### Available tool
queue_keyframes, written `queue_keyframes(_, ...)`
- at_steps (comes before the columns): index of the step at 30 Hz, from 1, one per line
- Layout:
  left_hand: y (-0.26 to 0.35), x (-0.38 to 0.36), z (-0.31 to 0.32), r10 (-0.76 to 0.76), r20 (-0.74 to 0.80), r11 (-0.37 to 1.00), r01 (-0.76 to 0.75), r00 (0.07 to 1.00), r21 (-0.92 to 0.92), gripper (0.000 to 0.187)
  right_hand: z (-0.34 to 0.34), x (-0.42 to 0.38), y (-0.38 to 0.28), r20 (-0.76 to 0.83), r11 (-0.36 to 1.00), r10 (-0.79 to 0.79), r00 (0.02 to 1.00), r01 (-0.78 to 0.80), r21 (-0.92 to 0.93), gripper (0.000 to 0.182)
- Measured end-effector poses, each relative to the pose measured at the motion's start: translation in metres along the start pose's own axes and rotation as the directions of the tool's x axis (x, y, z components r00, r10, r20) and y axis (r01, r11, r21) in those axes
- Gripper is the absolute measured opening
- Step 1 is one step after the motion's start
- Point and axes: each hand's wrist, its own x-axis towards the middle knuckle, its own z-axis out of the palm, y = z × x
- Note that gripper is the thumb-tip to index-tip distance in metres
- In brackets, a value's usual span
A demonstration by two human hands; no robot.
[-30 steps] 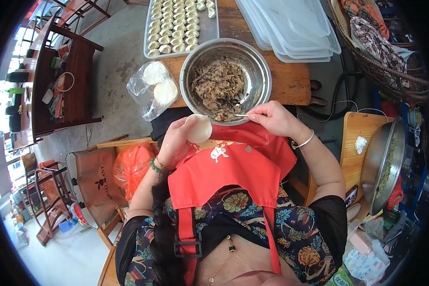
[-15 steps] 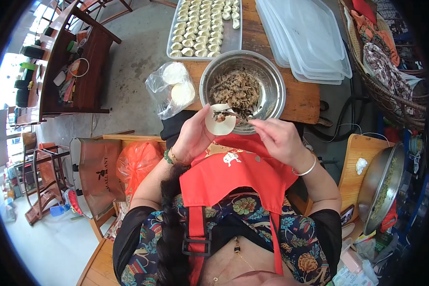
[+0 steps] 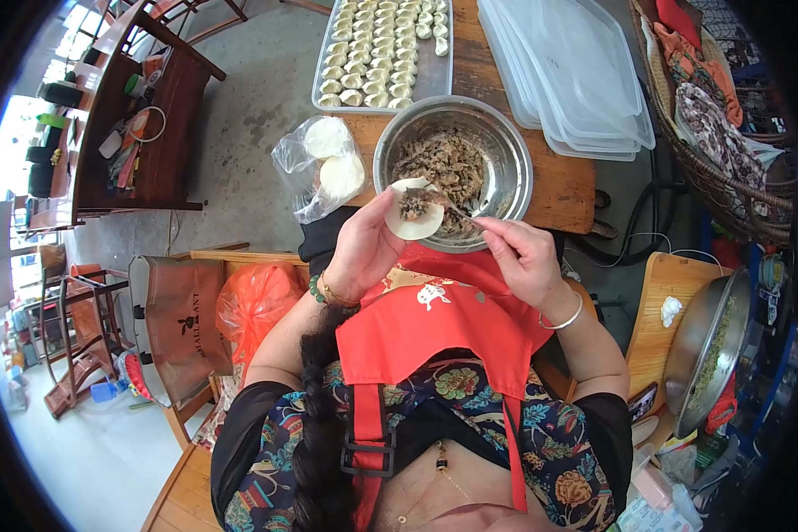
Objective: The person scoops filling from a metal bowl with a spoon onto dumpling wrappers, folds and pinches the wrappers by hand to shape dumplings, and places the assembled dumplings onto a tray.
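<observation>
A round dumpling wrapper [image 3: 410, 229] lies in my left hand [image 3: 368, 253], its edge held between thumb and fingers. Dark minced filling [image 3: 414, 206] sits on the wrapper. My right hand [image 3: 525, 257] is closed around the thin handle of a spoon [image 3: 459, 213], whose head reaches the filling on the wrapper. Both hands are over the near rim of a steel bowl [image 3: 521, 168] of chopped filling [image 3: 457, 164]. Left of the bowl, a clear plastic bag [image 3: 300, 191] holds stacks of round wrappers [image 3: 341, 176].
Beyond the bowl, a tray [image 3: 434, 80] carries rows of folded dumplings [image 3: 363, 62] on the wooden table [image 3: 559, 191]. Stacked clear plastic lids [image 3: 585, 80] lie at the back right. A large metal basin [image 3: 696, 355] stands right, a red plastic bag [image 3: 257, 301] left.
More filling now lies on the wrapper, and the spoon's head has come further over it. My right hand has shifted slightly to the right, its spoon handle now more tilted.
</observation>
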Motion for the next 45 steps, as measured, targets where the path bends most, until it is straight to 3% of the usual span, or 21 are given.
queue_keyframes(1, 0.0, 0.0, 0.001, 0.017, -0.008, 1.0, -0.017, 1.0, 0.0, 0.046, 0.0, 0.0, 0.0, -0.045, 0.996, 0.033, 0.998, -0.029, 0.084, 0.019)
queue_keyframes(5, -0.001, 0.001, 0.003, 0.025, -0.014, 1.0, -0.025, 1.0, 0.001, 0.045, -0.006, 0.002, -0.006, -0.074, 0.997, 0.017, 0.997, -0.012, 0.078, 0.018)
queue_keyframes(7, -0.001, 0.001, 0.003, 0.02, 0.016, 1.0, -0.02, 1.0, 0.001, 0.045, -0.008, 0.001, -0.01, 0.025, 0.999, 0.043, 0.999, -0.043, 0.028, 0.019)
queue_keyframes(13, -0.004, 0.002, 0.0, -0.01, 0.009, 0.999, 0.01, 1.0, 0.044, 0.046, -0.008, 0.001, -0.009, 0.106, 0.995, 0.035, 0.994, -0.024, -0.1, 0.019)
queue_keyframes(17, -0.005, 0.002, 0.001, 0.011, -0.06, 1.0, -0.009, 0.998, 0.03, 0.047, -0.011, 0.005, -0.017, 0.016, 0.998, -0.02, 1.0, 0.021, -0.062, 0.019)
queue_keyframes(19, -0.005, 0.003, -0.006, 0.009, 0.055, 0.999, -0.01, 0.998, 0.031, 0.047, -0.013, 0.006, -0.019, 0.089, 0.992, -0.049, 0.995, 0.059, -0.108, 0.019)
queue_keyframes(25, -0.011, 0.004, -0.012, -0.029, 0.026, 0.999, 0.028, 0.999, 0.014, 0.048, -0.005, 0.004, -0.011, 0.134, 0.981, -0.044, 0.99, 0.068, -0.183, 0.018)
queue_keyframes(28, -0.01, 0.002, -0.01, -0.033, -0.023, 0.999, 0.033, 0.999, -0.001, 0.048, -0.009, 0.007, -0.012, 0.041, 0.992, -0.05, 0.998, 0.054, -0.113, 0.018)
queue_keyframes(37, -0.012, 0.005, -0.009, -0.055, 0.022, 0.998, 0.054, 0.998, 0.012, 0.046, -0.008, 0.007, -0.012, 0.149, 0.964, -0.057, 0.987, 0.093, -0.248, 0.018)
queue_keyframes(41, -0.01, 0.004, -0.012, -0.071, -0.018, 0.997, 0.07, 0.997, -0.02, 0.046, -0.018, 0.01, -0.014, 0.064, 0.978, -0.071, 0.995, 0.082, -0.192, 0.017)
queue_keyframes(43, -0.009, 0.005, -0.017, -0.028, -0.053, 1.0, 0.029, 0.998, 0.012, 0.046, -0.024, 0.01, -0.009, 0.031, 0.933, -0.028, 0.999, 0.037, -0.359, 0.017)
queue_keyframes(45, -0.006, 0.003, -0.017, -0.006, -0.055, 0.999, 0.008, 0.998, 0.034, 0.046, -0.018, 0.004, 0.002, 0.056, 0.909, -0.025, 0.998, 0.046, -0.414, 0.015)
